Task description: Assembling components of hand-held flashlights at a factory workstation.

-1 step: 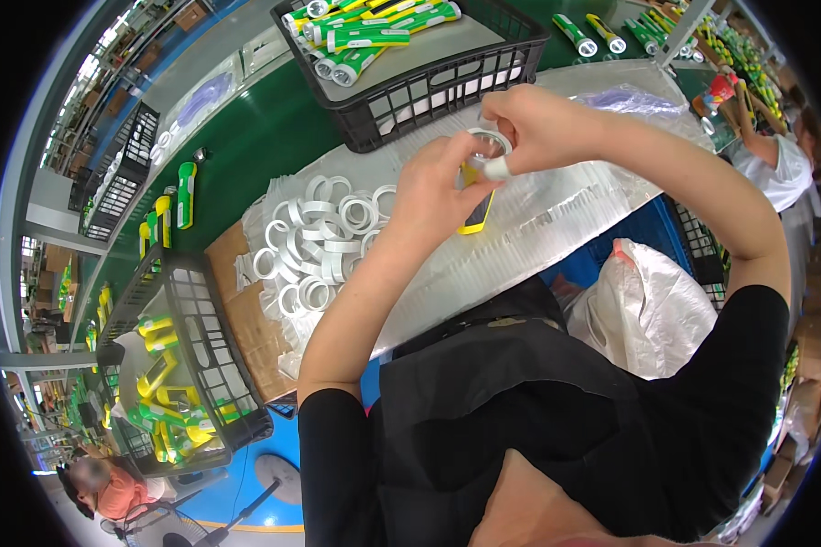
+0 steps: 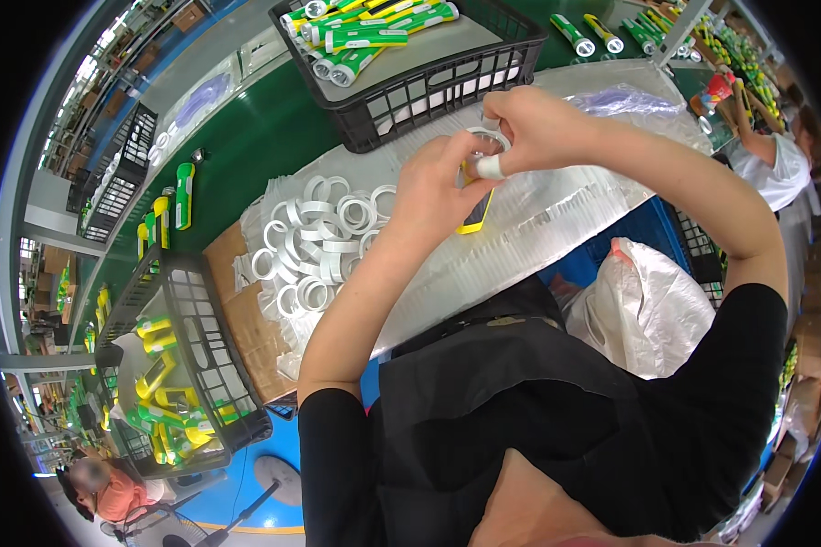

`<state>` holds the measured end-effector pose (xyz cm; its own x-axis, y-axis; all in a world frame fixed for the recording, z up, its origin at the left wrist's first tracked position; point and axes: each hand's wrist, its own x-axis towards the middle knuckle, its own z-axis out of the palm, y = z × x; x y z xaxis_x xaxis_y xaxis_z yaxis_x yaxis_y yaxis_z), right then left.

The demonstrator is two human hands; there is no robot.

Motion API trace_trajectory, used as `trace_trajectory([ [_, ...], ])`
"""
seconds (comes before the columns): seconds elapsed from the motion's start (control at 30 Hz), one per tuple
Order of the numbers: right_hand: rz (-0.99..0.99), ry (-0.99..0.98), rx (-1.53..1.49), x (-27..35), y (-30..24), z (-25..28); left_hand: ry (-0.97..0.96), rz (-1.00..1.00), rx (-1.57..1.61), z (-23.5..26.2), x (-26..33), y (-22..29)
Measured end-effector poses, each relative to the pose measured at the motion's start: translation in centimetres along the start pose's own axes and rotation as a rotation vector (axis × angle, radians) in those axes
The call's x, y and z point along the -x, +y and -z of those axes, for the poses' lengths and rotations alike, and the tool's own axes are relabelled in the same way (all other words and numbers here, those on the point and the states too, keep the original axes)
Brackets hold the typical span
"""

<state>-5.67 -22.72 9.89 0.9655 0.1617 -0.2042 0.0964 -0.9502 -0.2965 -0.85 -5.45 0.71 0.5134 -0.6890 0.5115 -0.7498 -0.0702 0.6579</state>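
Over the middle of the worktable, my two hands meet around a flashlight (image 2: 477,217) with a yellow lower body. My left hand (image 2: 436,187) has its fingers wrapped round the body, hiding much of it. At the top end sits a white ring (image 2: 494,137), pinched by my right hand (image 2: 538,128). A white cover (image 2: 489,167) wraps one of the right hand's digits. Whether the ring is fully seated on the head cannot be made out. Left of my left forearm lies a heap of loose white rings (image 2: 315,237) on plastic sheeting.
Behind my hands stands a black crate (image 2: 429,109) of green and yellow flashlights. Another crate (image 2: 214,337) with yellow and green flashlight parts is at the left. A green belt (image 2: 274,137) carries more flashlights. A white sack (image 2: 643,310) is by my right side. Co-workers sit farther off.
My right hand's covered digit has shifted slightly left against the flashlight's head. Both hands otherwise keep their hold and place.
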Motion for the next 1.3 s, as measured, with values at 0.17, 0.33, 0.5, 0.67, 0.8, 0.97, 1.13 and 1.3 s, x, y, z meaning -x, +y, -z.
trace_trajectory([
  [0.17, 0.282, 0.377, -0.104, 0.0, 1.6, -1.5, 0.098, -0.093, 0.017, -0.8, -0.2, -0.8],
  [0.33, 0.159, 0.123, 0.114, 0.7, 0.1, -0.9, 0.007, -0.017, -0.020, -0.7, 0.0, -0.4],
  [0.5, 0.058, 0.183, 0.175, 0.5, 1.7, -0.8, 0.080, -0.094, 0.002, -0.6, -0.2, -1.0],
  [0.67, 0.034, 0.382, 0.144, 0.0, 1.7, -3.2, 0.055, -0.061, -0.050, -0.8, 0.1, -0.9],
  [0.8, -0.027, 0.247, 0.119, 0.2, 1.4, -1.4, 0.072, -0.055, -0.029, -0.8, 0.0, -1.1],
  [0.97, 0.048, 0.327, 0.039, 0.3, 1.6, -2.9, 0.122, -0.152, -0.068, -0.9, 0.3, -0.9],
  [1.13, -0.014, 0.267, 0.078, 1.0, 1.1, -1.6, 0.110, -0.053, -0.068, -0.8, 0.3, -1.0],
  [1.3, 0.612, 0.307, -0.241, -0.3, 3.0, -2.5, 0.118, -0.127, -0.046, -1.1, 0.3, -1.1],
])
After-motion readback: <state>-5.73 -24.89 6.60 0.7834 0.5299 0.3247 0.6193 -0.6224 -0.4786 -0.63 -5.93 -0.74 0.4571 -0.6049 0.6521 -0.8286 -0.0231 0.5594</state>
